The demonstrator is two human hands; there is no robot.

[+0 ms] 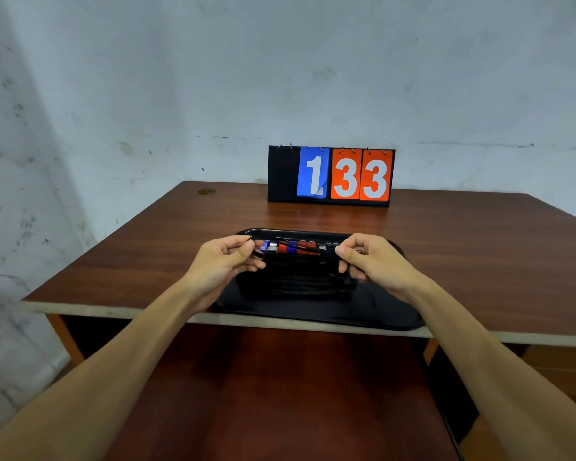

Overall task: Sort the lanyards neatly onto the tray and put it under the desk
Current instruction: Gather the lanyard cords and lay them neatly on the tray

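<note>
Fingertips [246, 251] of both hands pinch one black lanyard [296, 248] near its ends, left hand [223, 264] at 9 o'clock and right hand [369, 264] at 3, so its long axis runs 9-to-3. It looks light and floppy (probably tangles fast), so I'd hold it at the ends and keep it taut. It's just over the pile [293, 284] on the tray [313, 316], at the desk's [167, 247] 6 o'clock edge.
</note>
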